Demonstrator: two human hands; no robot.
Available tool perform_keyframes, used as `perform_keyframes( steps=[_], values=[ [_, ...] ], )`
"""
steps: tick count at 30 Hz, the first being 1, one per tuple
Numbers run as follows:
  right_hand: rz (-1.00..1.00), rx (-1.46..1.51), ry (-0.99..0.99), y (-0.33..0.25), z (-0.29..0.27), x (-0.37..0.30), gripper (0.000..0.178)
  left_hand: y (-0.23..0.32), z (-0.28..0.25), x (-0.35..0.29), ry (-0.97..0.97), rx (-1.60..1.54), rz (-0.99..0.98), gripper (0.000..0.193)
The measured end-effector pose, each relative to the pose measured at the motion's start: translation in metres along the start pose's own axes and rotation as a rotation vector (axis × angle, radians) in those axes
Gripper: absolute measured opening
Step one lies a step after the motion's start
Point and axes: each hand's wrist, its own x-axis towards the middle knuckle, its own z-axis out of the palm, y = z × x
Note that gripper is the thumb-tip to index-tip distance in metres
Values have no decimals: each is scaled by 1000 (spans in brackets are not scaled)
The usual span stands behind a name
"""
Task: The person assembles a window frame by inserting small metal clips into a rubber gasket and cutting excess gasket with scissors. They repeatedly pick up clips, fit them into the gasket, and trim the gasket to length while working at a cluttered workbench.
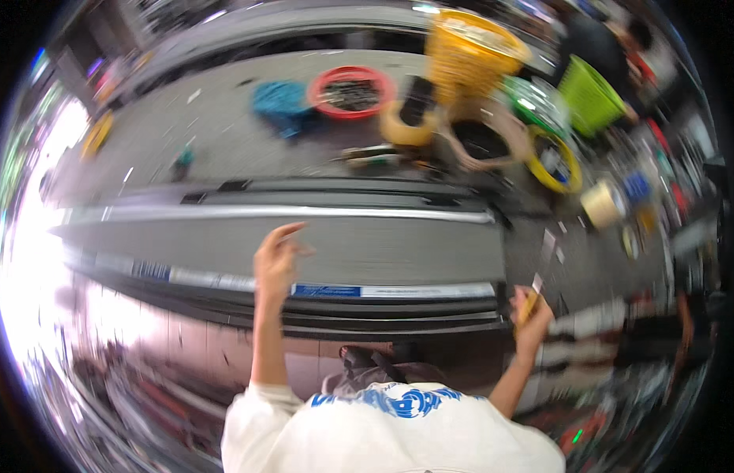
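1. The long panel (304, 248) across the bench was grey, edged by a silver strip (288, 213).
2. A white band with blue patches (327, 290) ran along its near side.
3. The person's shirt (391, 433) was white with a blue print.
4. The right hand (532, 315) held a yellow-handled tool (529, 303).
5. A red basin (351, 91) held dark contents.
6. A blue cloth (280, 106) lay beside it.
7. One basket (469, 51) was yellow, another (592, 94) bright green.
8. A yellow ring (556, 162) sat near a cream roll (602, 203).

1 head view — steeply down, near workbench (367, 252)
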Motion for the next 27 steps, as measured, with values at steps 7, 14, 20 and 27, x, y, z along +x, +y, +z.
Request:
perform_keyframes(
  steps=[7, 14, 20, 27],
  values=[
    [-319, -66, -404, -27, 19, 75, 18, 41, 42, -42, -146, -389, -210, 33],
    [-702, -301, -663, -124, 172, 28, 11, 2, -125, -147, 313, -559, -136, 27],
    [-940, 12, -650, -223, 356, -97, 19, -30, -312, -270, 965, -176, -281, 26],
    [-1172, -64, -691, -312, 615, -216, 12, -67, -446, -348, 1527, -172, -166, 22]
  ],
)
